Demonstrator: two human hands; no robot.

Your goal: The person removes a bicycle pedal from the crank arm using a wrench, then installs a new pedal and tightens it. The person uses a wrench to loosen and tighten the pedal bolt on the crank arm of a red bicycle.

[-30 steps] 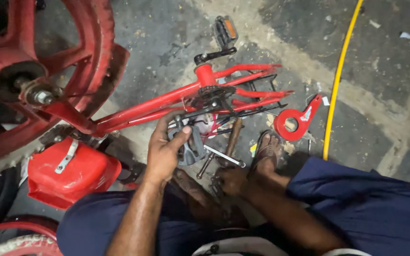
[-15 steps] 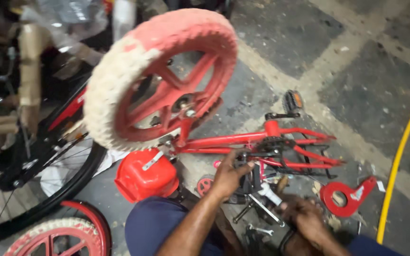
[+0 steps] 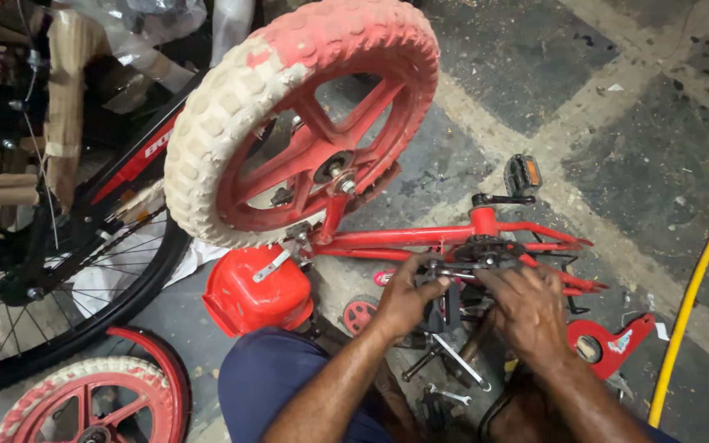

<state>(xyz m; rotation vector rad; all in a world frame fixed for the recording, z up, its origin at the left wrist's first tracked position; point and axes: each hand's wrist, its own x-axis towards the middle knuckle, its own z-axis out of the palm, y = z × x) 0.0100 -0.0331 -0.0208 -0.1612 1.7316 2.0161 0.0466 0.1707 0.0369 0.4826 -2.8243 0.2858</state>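
— Since half a second ago, what's changed?

— Both hands have closed in on the crank area of the red bike frame (image 3: 420,238). Before, my left hand was reaching in alone while the right sat lower among the tools; now the two meet on the same spot. The view has barely shifted.

— Where are the hands exactly?

— My left hand (image 3: 408,295) sits at about 6 o'clock from the frame's crank housing, fingers curled narrowly around a dark metal part there. My right hand (image 3: 527,308) is just beside it, toward 3 o'clock, fingers bent down over the same dark assembly. I cannot tell whether the right hand grips anything or only presses on it.

— And the frame?

— It lies flat on the stone floor (image 3: 617,98), running from the big red wheel (image 3: 305,123) at 10 o'clock out toward 3 o'clock. A pedal (image 3: 523,175) on its crank arm stands at 12 o'clock from my hands.

— What else is around?

— A red plastic seat-like piece (image 3: 256,291) lies at 9 o'clock from my left hand. A small red training wheel (image 3: 360,313) rests just beside that hand's wrist. A wrench (image 3: 461,361) and other tools lie at 6 o'clock, below the hands. A red chain guard (image 3: 609,344) lies at 4 o'clock from my right hand, and a yellow hose (image 3: 695,303) runs farther out at 3 o'clock. A black spoked wheel (image 3: 51,271) stands at far 9 o'clock.
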